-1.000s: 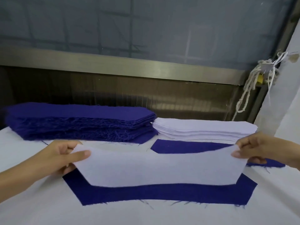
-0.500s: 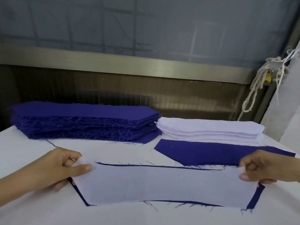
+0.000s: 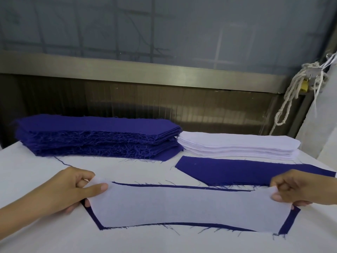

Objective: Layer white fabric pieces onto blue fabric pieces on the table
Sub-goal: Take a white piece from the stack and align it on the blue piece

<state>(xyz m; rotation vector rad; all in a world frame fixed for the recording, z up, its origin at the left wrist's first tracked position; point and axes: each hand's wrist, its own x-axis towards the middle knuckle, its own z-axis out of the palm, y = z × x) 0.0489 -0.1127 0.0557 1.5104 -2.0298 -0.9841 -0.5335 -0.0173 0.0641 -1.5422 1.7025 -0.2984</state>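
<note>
While the white piece (image 3: 182, 207) is held over the nearer blue piece (image 3: 290, 216), the step in hand is the laying and squaring of one pair: the white already covers most of the blue, which shows only as a thin line along the far edge and a wider strip at the two ends and the near edge. The left hand (image 3: 67, 190) pinches the white's left end, thumb on top and fingers curled under, and the right hand (image 3: 299, 189) pinches the right end the same way, so both ends look slightly lifted while the middle seems to rest on the blue. The next move, as I judge it, calls for nudging the white until the margins are even, then letting go and pressing it flat without dragging the blue across the table (image 3: 36, 234). By count there are two hands, one white piece in hand, and two single blue pieces laid out, the second blue piece (image 3: 237, 172) lying bare just behind the first. Farther back stand two stacks, touching or nearly so: one blue stack (image 3: 98, 136) on the left and one white stack (image 3: 237, 147) on the right.
</note>
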